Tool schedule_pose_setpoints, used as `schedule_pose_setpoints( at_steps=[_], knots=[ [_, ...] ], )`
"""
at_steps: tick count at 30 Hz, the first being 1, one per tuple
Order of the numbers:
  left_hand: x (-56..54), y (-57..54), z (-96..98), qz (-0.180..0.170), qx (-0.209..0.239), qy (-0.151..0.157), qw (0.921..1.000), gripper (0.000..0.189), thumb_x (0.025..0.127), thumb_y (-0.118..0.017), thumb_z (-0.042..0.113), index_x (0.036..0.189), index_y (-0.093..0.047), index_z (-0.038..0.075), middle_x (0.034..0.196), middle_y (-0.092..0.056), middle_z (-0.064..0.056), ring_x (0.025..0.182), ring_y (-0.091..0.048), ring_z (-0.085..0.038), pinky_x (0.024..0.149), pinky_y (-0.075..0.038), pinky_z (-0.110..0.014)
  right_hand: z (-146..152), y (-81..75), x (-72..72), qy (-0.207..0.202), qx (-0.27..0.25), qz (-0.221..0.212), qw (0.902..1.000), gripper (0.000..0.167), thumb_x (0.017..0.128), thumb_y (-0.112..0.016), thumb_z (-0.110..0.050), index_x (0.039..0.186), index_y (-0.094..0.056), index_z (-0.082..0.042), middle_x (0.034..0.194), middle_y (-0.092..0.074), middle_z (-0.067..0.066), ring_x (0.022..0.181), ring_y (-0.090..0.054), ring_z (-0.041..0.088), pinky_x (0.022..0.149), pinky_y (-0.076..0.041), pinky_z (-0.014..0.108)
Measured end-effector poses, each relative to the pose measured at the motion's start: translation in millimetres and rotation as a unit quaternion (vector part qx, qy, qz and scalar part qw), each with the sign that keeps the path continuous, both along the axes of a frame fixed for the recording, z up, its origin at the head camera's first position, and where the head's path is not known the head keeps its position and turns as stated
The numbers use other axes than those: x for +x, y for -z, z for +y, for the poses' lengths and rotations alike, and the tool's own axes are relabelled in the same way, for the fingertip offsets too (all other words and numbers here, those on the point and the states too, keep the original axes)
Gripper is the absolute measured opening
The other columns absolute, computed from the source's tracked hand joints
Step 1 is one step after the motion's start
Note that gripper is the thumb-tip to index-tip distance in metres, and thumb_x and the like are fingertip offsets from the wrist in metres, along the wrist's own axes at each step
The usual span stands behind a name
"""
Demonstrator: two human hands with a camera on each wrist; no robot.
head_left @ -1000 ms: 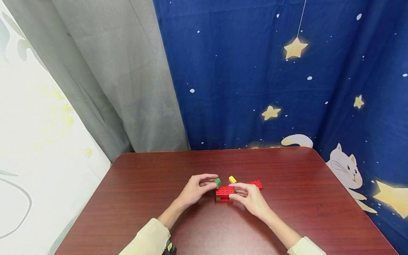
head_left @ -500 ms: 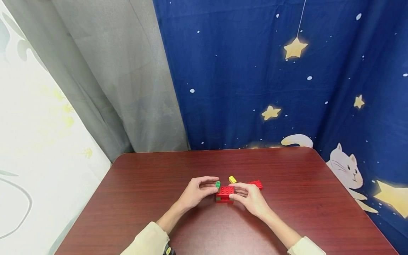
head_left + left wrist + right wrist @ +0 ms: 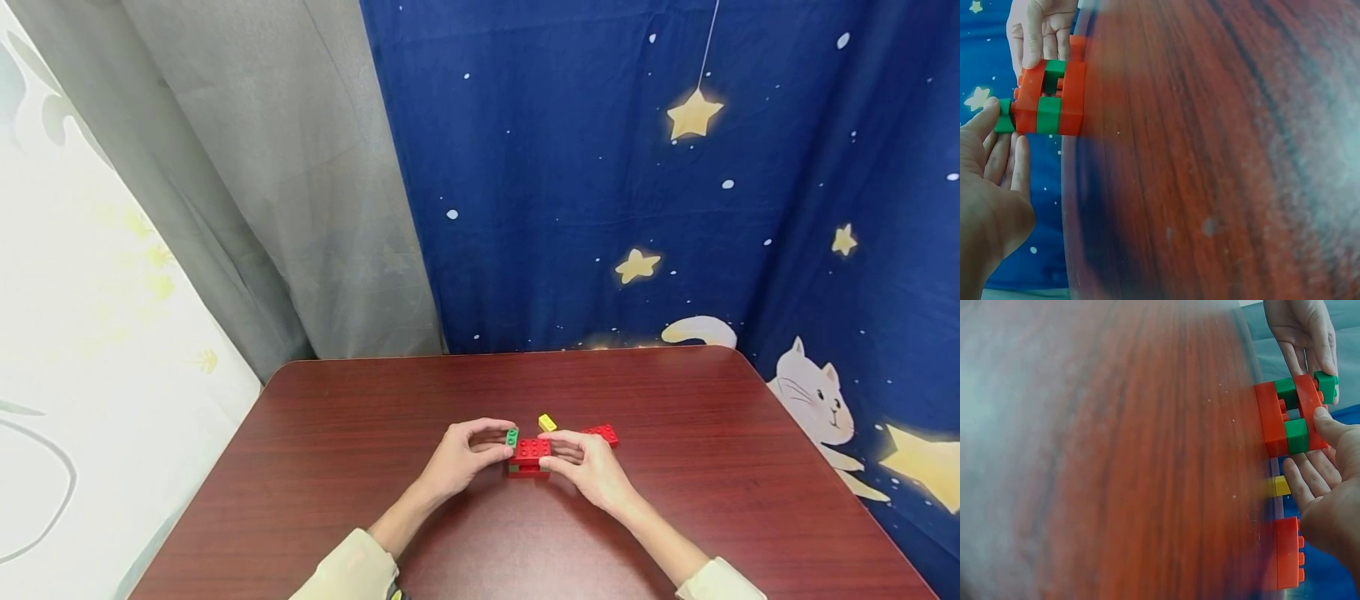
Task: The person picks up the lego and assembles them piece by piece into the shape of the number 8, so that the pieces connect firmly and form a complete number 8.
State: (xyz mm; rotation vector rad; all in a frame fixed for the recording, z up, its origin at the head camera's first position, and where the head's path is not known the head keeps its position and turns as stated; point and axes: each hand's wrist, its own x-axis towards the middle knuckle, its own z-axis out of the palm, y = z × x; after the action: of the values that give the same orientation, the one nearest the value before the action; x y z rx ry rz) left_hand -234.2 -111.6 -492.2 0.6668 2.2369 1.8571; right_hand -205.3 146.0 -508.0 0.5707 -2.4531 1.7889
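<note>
A stack stands on the table: a lower red brick (image 3: 1270, 419), two green bricks with a gap between them, one being the near green brick (image 3: 1297, 435), and an upper red brick (image 3: 532, 448). My left hand (image 3: 456, 460) pinches a small green brick (image 3: 512, 437) between thumb and fingers, over the left end of the upper red brick's studs. In the left wrist view this green brick (image 3: 1004, 117) meets the studs; whether it is fully seated I cannot tell. My right hand (image 3: 597, 473) grips the stack's right end, thumb in front and fingers behind.
A yellow brick (image 3: 547, 422) lies behind the stack. Another red brick (image 3: 609, 434) lies behind my right hand, partly covered by it in the head view. The dark red table's far edge (image 3: 487, 355) meets grey and blue curtains.
My left hand has brought the green brick slightly down and turned it, from beside the stack's back left corner to over its left end. The right hand and stack stay put.
</note>
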Motion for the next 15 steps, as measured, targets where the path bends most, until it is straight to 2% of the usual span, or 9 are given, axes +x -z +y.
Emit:
schedule_pose_setpoints(
  at_steps=[7,15],
  knots=[
    [2.0,2.8,0.7,0.007,0.005,-0.009,0.9999,0.039,0.093,-0.083,0.005,0.131,-0.073,0.002,0.123,-0.075,-0.015,0.112,-0.074,-0.03,0.096,-0.059,-0.029,-0.1,1.3,0.1,0.004,0.014,0.004,0.9999,0.038,0.094,-0.083,-0.011,0.127,-0.073,0.005,0.121,-0.075,0.021,0.112,-0.074,0.037,0.096,-0.06,0.047],
    [3.7,4.1,1.9,0.033,0.0,-0.012,0.9994,0.041,0.093,-0.083,0.006,0.132,-0.073,0.0,0.122,-0.076,-0.012,0.108,-0.076,-0.023,0.093,-0.061,-0.029,-0.1,1.2,0.0,0.01,0.023,-0.001,0.9997,0.038,0.093,-0.084,-0.015,0.127,-0.074,0.001,0.12,-0.076,0.018,0.111,-0.075,0.034,0.096,-0.061,0.04]
  ],
)
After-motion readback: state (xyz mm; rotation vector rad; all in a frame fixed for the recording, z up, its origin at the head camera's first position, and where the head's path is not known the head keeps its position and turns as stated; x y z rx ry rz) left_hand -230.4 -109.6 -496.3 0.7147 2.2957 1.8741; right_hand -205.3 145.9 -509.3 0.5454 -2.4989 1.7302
